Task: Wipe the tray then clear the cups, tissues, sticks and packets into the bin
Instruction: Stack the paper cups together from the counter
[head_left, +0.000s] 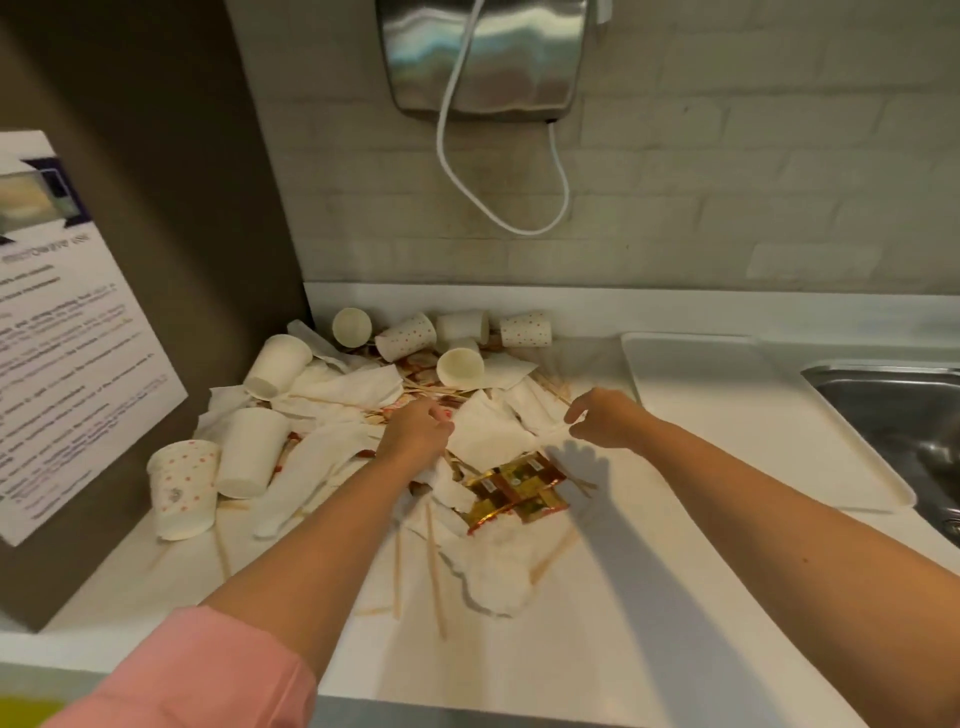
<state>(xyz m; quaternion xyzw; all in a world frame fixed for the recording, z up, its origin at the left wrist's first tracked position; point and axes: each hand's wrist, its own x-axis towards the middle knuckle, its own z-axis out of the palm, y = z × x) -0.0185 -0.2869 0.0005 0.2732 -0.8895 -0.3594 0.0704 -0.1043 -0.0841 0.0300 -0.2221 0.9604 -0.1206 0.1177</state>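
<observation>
While the left hand (415, 431) clutches tissues (488, 441), the outstretched right hand (605, 418) pinches another's corner.

Steel sink (883, 410), metal wall unit (483, 52), printed notice (67, 338), counter (519, 654).

The scene is viewed from a single head-worn wide-angle camera, aimed forward and down at the counter (519, 665) from close above; the wall (727, 171) behind is taken in.

cups (405, 338) behind tissues (488, 436) and sticks (434, 566) (left of counter (571, 649)); tray (727, 415) right, then sink (893, 410).
</observation>
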